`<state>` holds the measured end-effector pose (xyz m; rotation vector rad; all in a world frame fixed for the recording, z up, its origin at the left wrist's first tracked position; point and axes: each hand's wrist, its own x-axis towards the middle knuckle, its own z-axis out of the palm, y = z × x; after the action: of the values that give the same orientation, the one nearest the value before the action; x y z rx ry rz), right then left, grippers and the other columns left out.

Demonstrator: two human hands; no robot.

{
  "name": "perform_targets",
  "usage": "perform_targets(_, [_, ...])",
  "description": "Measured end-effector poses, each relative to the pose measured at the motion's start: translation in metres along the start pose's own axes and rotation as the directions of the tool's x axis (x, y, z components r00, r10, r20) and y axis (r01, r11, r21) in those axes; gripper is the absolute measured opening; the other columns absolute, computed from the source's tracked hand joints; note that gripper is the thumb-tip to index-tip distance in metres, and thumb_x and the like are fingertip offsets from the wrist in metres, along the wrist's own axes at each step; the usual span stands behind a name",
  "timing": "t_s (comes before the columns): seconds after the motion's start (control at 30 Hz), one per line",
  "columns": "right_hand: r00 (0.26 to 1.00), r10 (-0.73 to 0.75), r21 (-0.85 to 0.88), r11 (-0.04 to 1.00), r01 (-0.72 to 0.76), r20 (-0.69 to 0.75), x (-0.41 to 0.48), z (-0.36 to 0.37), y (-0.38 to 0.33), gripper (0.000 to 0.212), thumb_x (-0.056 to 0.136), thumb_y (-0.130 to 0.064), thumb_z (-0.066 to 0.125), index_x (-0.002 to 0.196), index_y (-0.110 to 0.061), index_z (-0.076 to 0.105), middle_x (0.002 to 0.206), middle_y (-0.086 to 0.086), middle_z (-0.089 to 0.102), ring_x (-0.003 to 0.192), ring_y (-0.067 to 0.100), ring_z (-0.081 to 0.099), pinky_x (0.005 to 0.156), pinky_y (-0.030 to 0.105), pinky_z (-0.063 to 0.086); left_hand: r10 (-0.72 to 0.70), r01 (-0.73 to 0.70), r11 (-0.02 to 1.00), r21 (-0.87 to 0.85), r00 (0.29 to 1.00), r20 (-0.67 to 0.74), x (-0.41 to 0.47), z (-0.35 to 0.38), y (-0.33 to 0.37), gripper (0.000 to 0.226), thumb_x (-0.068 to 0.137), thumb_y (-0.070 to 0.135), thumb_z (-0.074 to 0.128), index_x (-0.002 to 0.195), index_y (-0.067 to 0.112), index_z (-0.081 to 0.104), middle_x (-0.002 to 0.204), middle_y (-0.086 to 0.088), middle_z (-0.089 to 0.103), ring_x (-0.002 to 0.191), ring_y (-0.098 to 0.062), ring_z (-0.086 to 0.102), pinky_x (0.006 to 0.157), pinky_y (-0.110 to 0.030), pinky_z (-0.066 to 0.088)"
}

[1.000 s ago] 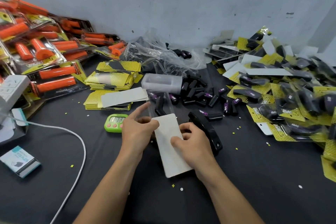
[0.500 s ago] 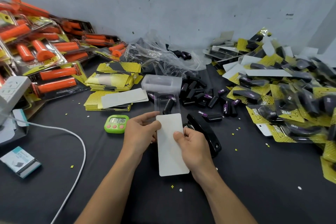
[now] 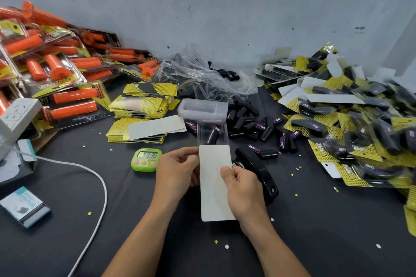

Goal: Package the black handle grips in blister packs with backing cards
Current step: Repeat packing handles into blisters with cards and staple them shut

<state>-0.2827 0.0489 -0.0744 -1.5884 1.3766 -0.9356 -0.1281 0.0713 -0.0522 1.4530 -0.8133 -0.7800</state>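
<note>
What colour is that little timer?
The timer is bright green with pink buttons, seen in the head view.

One head-worn wide-angle view, looking forward and down on the work table.

I receive this single view from the person's head, above the near part of the dark grey matte table (image 3: 315, 243), facing the pale grey painted wall (image 3: 225, 7) at its far side. The lens is near: both forearms enter from the bottom border, and the left hand (image 3: 177, 171) and right hand (image 3: 245, 189), gripping the white rectangular backing card (image 3: 213, 186), sit in the middle. The wide angle takes in the table far to both sides.
</note>
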Motion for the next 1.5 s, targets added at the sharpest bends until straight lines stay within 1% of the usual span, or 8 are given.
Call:
perform_targets(0.27, [1.000,-0.027,-0.005,1.000,0.027,-0.009,-0.001,0.000,-0.001,0.052,0.101,-0.047,0.056,0.080,0.001,0.058,0.076,0.018,0.065,0.068,0.033,0.057,0.064,0.047,0.051,0.011,-0.011,1.000,0.024,1.000,0.009,-0.002,-0.001,0.000,0.025,0.083,0.004,0.071,0.092,0.026,0.079,0.063,-0.004,0.072,0.044,-0.012,0.056,0.044,-0.021,0.047])
perform_targets(0.43, [0.999,-0.030,0.022,0.999,0.029,0.019,-0.003,-0.001,-0.002,0.052,0.096,-0.052,0.063,0.071,-0.008,0.050,0.054,-0.002,0.052,0.052,0.014,0.044,0.053,0.038,0.039,-0.036,0.040,0.998,0.047,0.997,-0.075,0.000,0.000,-0.001,0.017,0.080,0.003,0.072,0.082,0.020,0.075,0.060,-0.003,0.071,0.041,-0.012,0.056,0.041,-0.022,0.046])
perform_targets(0.57, [0.991,-0.001,0.074,0.997,-0.009,0.133,-0.009,-0.004,-0.005,0.025,0.073,-0.049,0.072,0.084,-0.026,0.069,0.072,-0.007,0.075,0.063,0.011,0.071,0.053,0.032,0.054,-0.056,0.065,0.994,0.087,0.993,-0.099,0.002,0.002,-0.005,0.012,0.080,0.004,0.068,0.075,0.014,0.072,0.053,0.000,0.064,0.040,-0.013,0.052,0.039,-0.021,0.042])
perform_targets(0.7, [0.986,0.009,0.101,0.995,-0.027,0.169,-0.008,-0.005,-0.004,0.009,0.079,-0.032,0.072,0.084,-0.025,0.073,0.074,-0.007,0.077,0.067,0.011,0.074,0.060,0.038,0.060,-0.045,0.053,0.991,0.122,0.997,-0.071,0.003,0.004,-0.006,0.015,0.082,0.003,0.064,0.074,0.013,0.072,0.054,0.001,0.064,0.042,-0.011,0.053,0.039,-0.022,0.043])
perform_targets(1.1, [0.993,0.087,-0.006,0.996,-0.087,0.076,-0.003,-0.002,-0.013,0.047,0.090,-0.048,0.067,0.070,-0.005,0.068,0.070,0.008,0.072,0.064,0.027,0.068,0.057,0.043,0.053,-0.006,-0.088,0.905,0.417,0.976,0.220,0.003,-0.007,-0.005,0.051,0.062,0.026,0.063,0.107,0.048,0.056,0.071,0.009,0.073,0.062,-0.006,0.067,0.048,-0.015,0.045])
perform_targets(1.23, [0.991,0.114,-0.132,0.986,-0.105,0.069,-0.003,0.002,-0.032,0.057,0.091,-0.055,0.065,0.067,-0.003,0.063,0.065,0.008,0.069,0.065,0.025,0.065,0.054,0.034,0.047,-0.072,0.045,0.947,0.319,0.995,0.074,0.005,-0.003,-0.003,0.043,0.059,0.024,0.055,0.098,0.040,0.059,0.077,0.022,0.072,0.067,0.000,0.069,0.052,-0.020,0.049])
perform_targets(1.4, [0.911,-0.393,-0.475,0.829,0.294,-0.123,0.021,0.001,-0.082,0.023,0.093,-0.031,0.047,0.085,-0.021,0.067,0.075,0.003,0.070,0.070,0.029,0.059,0.062,0.034,0.043,-0.008,0.097,0.918,0.385,0.974,-0.227,0.006,-0.003,-0.002,0.026,0.070,0.022,0.056,0.093,0.033,0.057,0.075,0.013,0.065,0.070,-0.006,0.060,0.055,-0.027,0.041])
perform_targets(1.5, [0.863,-0.488,-0.567,0.678,0.468,0.129,0.093,0.001,-0.121,0.046,0.089,-0.005,0.057,0.132,-0.017,0.063,0.120,0.014,0.068,0.112,0.034,0.059,0.090,0.038,0.047,0.018,0.124,0.855,0.503,0.963,-0.269,0.006,0.002,0.000,0.025,0.081,0.028,0.058,0.103,0.037,0.049,0.081,0.014,0.061,0.080,-0.019,0.060,0.066,-0.033,0.042])
